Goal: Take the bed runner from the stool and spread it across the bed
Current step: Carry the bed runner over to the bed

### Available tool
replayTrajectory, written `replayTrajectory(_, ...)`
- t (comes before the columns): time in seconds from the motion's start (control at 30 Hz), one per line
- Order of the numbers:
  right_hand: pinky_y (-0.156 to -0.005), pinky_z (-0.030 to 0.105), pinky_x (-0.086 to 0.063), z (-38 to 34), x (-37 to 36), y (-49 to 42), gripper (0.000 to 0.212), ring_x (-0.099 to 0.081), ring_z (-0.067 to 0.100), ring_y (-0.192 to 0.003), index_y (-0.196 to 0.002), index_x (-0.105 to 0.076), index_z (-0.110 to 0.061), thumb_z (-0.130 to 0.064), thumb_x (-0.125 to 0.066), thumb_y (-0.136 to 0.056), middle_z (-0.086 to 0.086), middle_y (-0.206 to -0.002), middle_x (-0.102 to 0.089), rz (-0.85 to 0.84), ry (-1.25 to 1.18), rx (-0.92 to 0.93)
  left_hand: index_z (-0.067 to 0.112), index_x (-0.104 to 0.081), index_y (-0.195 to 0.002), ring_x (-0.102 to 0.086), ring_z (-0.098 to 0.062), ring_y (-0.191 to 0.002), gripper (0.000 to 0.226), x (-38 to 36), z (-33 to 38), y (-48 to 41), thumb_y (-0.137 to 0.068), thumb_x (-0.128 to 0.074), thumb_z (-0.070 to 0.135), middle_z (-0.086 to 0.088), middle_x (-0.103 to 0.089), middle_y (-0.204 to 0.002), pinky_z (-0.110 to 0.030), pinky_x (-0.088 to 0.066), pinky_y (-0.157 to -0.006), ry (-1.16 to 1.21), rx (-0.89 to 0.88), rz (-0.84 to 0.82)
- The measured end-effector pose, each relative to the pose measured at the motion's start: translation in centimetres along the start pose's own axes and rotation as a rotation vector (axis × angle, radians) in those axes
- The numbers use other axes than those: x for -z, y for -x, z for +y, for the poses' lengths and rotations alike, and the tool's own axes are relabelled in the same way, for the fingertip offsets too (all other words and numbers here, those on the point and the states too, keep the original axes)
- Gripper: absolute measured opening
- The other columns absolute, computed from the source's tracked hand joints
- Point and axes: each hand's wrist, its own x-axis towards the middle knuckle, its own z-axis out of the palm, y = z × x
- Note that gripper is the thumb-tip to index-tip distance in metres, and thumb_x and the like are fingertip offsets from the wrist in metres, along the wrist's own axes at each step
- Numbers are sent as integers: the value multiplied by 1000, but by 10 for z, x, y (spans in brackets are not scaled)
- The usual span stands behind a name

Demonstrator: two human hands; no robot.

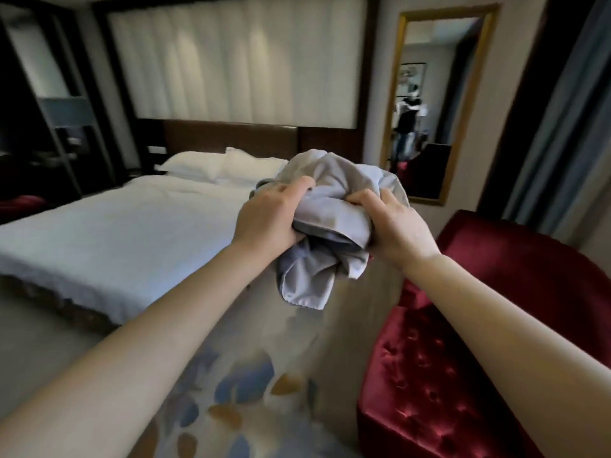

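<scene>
while both hands hold the runner [330, 206] bunched in the air between stool [463, 375] and bed [115, 233], left hand [267, 219] and right hand [393, 226] each clench folds. find an edge, slide hands apart, then lay it flat across the bed.

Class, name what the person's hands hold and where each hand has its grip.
Both the left hand and right hand grip the bunched grey bed runner by opposite sides of its middle.

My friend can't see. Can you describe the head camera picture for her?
The left hand and right hand grip a bunched grey bed runner in the air. A white bed lies to the left, a red stool to the right.
</scene>
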Motion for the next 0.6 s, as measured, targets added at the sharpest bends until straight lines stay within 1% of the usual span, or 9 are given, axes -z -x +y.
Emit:
replayTrajectory(0.13,-56,45,-50,-29,-24,-28,56,-59,40,-75,-121,-43,-29,-31,-69,-72,12,-99,-53,2,-96,138,25,-48,-125,-57,-33,-94,62,27,-29,21,-66,-67,23,-4,-63,-100,-41,-50,-63,-91,111,11)
replayTrajectory(0.27,-54,44,-50,-66,-47,-42,57,-59,40,-73,-120,-40,-32,-32,-71,-72,10,-96,-52,16,-159,249,25,-48,-124,-58,-34,-93,63,51,-56,50,-65,-72,26,-4,-63,-96,-41,-50,-62,-184,195,22)
replayTrajectory(0.37,-50,43,-49,-96,-61,-48,54,-58,40,-68,-121,-48,-25,-37,-70,-73,12,-92,-52,26,-225,320,25,-47,-123,-58,-32,-92,61,67,-76,72,-67,-71,27,-4,-62,-94,-42,-51,-61,-241,238,31)
replayTrajectory(0.43,-48,42,-48,-115,-68,-53,53,-57,39,-66,-122,-51,-22,-34,-71,-74,12,-91,-52,25,-241,356,25,-48,-123,-57,-31,-92,57,79,-87,84,-69,-68,27,-3,-62,-95,-42,-51,-61,-263,269,41)
replayTrajectory(0.6,-48,43,-49,-162,-83,-67,54,-57,39,-66,-123,-53,-22,-27,-73,-73,11,-90,-51,12,-268,393,24,-49,-122,-57,-32,-94,55,108,-114,110,-71,-67,28,-5,-64,-97,-43,-51,-64,-281,325,51)
